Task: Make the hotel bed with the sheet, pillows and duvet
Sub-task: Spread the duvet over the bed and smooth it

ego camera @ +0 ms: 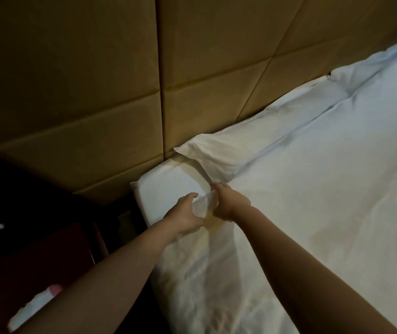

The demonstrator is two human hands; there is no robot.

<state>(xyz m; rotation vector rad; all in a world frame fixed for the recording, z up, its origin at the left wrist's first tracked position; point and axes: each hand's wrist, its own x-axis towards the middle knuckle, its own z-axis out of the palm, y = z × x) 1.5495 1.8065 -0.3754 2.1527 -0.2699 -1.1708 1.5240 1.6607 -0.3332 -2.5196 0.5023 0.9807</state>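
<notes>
A white duvet covers most of the bed, running from the lower middle to the right edge. Its top corner sits between my hands. My left hand pinches that corner from the left, and my right hand grips it from the right. Just beyond my hands a white pillow lies against the headboard, and a second pillow lies farther right. The white sheet shows bare at the mattress corner left of my hands.
A padded tan headboard wall fills the upper left. A dark red-brown nightstand stands left of the bed, with a white object with a pink end near my left forearm. A narrow dark gap separates nightstand and mattress.
</notes>
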